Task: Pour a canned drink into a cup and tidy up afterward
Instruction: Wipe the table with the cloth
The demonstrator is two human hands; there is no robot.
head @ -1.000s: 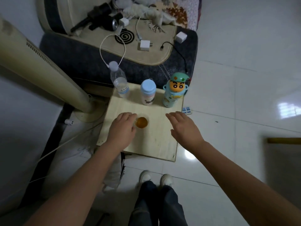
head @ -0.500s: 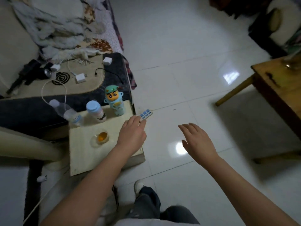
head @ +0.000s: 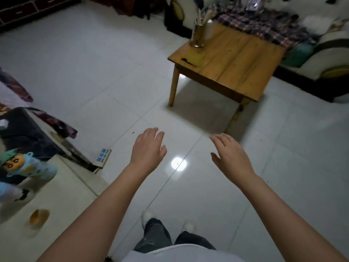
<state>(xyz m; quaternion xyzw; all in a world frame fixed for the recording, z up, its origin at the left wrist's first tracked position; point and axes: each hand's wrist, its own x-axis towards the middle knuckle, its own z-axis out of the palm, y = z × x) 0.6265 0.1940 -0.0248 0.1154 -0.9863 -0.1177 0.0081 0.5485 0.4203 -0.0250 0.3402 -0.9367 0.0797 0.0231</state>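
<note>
My left hand (head: 148, 149): it hung palm down over the white tiled floor (head: 94, 72), fingers loosely spread, nothing in it.
My right hand (head: 229, 155): it was also palm down and empty at about 3 o'clock from the left, well apart from it, fingers open and slightly fanned.
Cup (head: 38, 217): a small cup with amber drink stood blurred on the pale low board (head: 62, 188) at roughly 8 o'clock from my left hand, well apart from both hands.
Cartoon bottle (head: 24, 165): it stood upright on the same board, at about 12 o'clock from the cup.
Blue pill strip (head: 103, 155): it lay on the floor just beside the board's far corner, at 9 o'clock from my left hand.
Wooden table (head: 230, 61): it stood at around 1 o'clock from my hands, with a brass holder (head: 198, 35) of sticks near its far-left corner.
Can: I could not see it.
</note>
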